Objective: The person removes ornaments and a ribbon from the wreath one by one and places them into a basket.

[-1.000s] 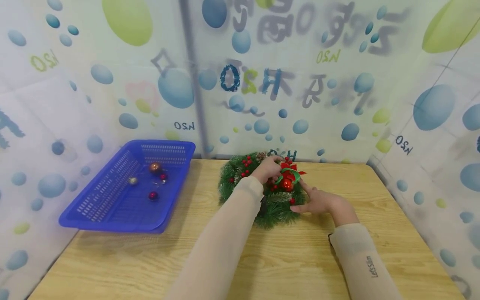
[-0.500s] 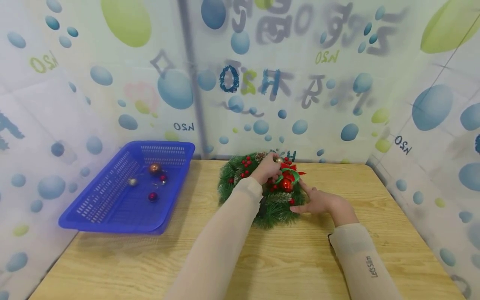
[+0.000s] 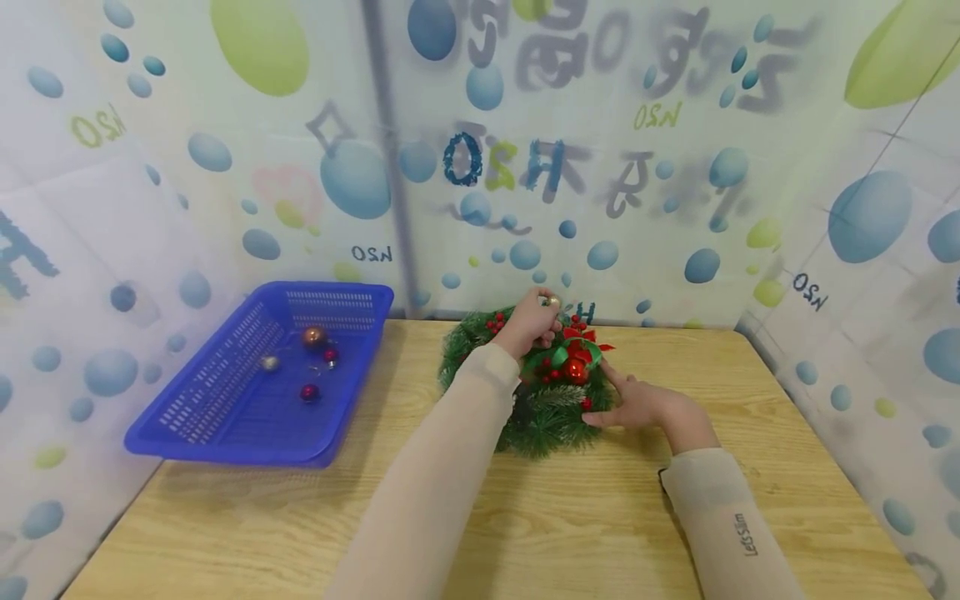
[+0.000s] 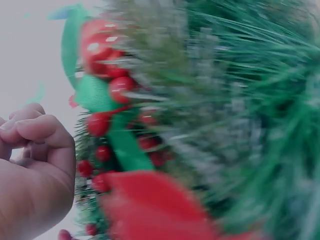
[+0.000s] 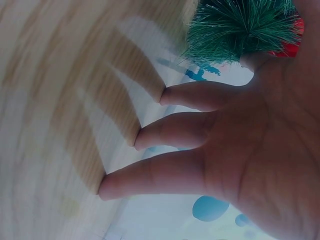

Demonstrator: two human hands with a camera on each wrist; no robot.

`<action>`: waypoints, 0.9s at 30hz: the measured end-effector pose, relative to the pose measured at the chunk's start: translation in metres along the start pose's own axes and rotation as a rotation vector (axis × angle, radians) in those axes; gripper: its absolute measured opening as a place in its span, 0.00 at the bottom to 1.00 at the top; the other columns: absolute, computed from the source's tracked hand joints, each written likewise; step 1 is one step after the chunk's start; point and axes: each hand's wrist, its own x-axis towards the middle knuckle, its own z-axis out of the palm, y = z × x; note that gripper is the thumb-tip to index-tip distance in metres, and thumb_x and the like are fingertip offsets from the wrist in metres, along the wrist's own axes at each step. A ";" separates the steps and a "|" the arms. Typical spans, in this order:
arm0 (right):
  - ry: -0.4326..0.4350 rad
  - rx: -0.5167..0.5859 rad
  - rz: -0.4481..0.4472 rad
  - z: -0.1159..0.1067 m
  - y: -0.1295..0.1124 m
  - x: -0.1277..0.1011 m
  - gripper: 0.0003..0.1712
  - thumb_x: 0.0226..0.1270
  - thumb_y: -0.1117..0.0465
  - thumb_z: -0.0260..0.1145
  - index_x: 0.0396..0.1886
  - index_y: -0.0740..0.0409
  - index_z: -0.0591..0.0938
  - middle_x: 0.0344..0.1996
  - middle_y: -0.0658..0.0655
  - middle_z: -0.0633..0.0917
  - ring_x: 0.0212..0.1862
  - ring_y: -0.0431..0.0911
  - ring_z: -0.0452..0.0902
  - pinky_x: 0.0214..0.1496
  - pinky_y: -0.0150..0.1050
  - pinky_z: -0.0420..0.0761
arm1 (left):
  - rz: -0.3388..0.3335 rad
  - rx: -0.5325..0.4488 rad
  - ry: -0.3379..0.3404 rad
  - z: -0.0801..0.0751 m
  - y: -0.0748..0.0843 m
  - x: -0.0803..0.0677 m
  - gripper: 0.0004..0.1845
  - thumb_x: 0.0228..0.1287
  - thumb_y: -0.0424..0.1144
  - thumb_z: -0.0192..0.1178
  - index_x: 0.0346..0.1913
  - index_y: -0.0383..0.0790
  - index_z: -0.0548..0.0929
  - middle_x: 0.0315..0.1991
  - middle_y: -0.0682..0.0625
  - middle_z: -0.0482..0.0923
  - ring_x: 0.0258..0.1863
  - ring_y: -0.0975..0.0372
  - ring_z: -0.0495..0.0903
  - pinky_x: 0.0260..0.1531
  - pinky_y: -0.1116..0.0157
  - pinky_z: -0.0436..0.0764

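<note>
Where the evergreen wreath (image 3: pixel 540 429) lies near the back of the wooden table (image 3: pixel 585 517), you see it partly dressed: red berries (image 3: pixel 497 322), a red bow (image 3: pixel 583 336), a green ribbon (image 3: pixel 560 357) and a glossy red bauble (image 3: pixel 576 370) sit on it. Over its far side, your left hand (image 3: pixel 532 323) pinches a small gold bauble (image 3: pixel 553 302), seemingly not yet fastened; whether it touches the foliage cannot be told. Your right hand (image 3: pixel 641 402) is spread at the wreath's right edge, gripping nothing, and probably steadies it. To the left, the blue plastic basket (image 3: pixel 258 456) holds a copper bauble (image 3: pixel 315 336), a pale bauble (image 3: pixel 270 362) and two crimson baubles (image 3: pixel 309 392). Judged from this layout, your decorating is under way but unfinished: the gold bauble awaits its place, and those in the basket may be left to add.

Compare the views. Your left wrist camera brings out frosted needles (image 4: pixel 200 90) and your curled fingers, but not the gold bauble. Your right wrist camera shows three fingertips (image 5: pixel 106 191) touching the tabletop, a contact that the head view leaves unclear. Only the head view takes in the basket.
</note>
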 end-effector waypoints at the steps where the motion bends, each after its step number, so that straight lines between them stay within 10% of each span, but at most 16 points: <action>1: 0.000 0.002 -0.001 0.000 0.000 0.000 0.75 0.63 0.20 0.64 0.88 0.48 0.31 0.81 0.83 0.42 0.80 0.82 0.47 0.76 0.79 0.58 | 0.008 -0.011 0.001 -0.002 0.004 0.000 0.23 0.89 0.43 0.45 0.78 0.44 0.60 0.21 0.51 0.65 0.15 0.64 0.53 0.20 0.64 0.60; 10: -0.001 0.015 -0.009 0.000 0.000 -0.001 0.73 0.66 0.22 0.64 0.88 0.48 0.30 0.82 0.83 0.41 0.81 0.82 0.43 0.76 0.80 0.56 | 0.122 0.004 0.040 -0.030 0.047 -0.008 0.17 0.88 0.47 0.48 0.70 0.49 0.66 0.22 0.52 0.68 0.14 0.65 0.55 0.19 0.65 0.63; 27: -0.011 0.051 -0.032 0.000 0.002 -0.002 0.75 0.65 0.22 0.66 0.88 0.48 0.29 0.83 0.79 0.39 0.83 0.79 0.35 0.77 0.80 0.50 | 0.196 0.127 0.035 -0.071 0.102 -0.072 0.19 0.88 0.45 0.46 0.74 0.50 0.64 0.24 0.50 0.66 0.14 0.63 0.53 0.23 0.62 0.60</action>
